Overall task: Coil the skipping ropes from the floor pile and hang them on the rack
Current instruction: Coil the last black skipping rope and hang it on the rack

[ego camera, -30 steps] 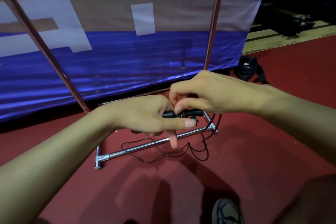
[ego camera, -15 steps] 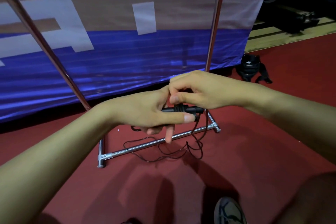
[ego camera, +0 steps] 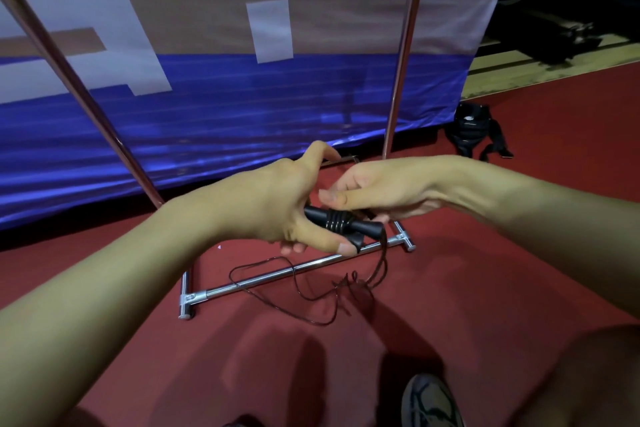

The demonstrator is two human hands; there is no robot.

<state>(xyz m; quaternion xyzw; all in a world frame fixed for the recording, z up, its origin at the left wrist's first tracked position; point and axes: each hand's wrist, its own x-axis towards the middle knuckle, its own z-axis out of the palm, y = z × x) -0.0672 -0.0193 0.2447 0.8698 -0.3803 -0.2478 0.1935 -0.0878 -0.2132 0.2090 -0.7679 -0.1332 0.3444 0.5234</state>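
Black rope handles (ego camera: 341, 224), cord wound round them, loose cord (ego camera: 311, 291) trailing.

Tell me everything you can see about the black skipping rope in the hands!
The skipping rope has black, smooth-looking handles held side by side, with thin dark cord wound in several tight turns round their middle. The left hand grips one end; the right hand is at the other end, fingers over the handles. The rest of the cord hangs down and lies in loose loops on the red floor, across the rack's base bar.
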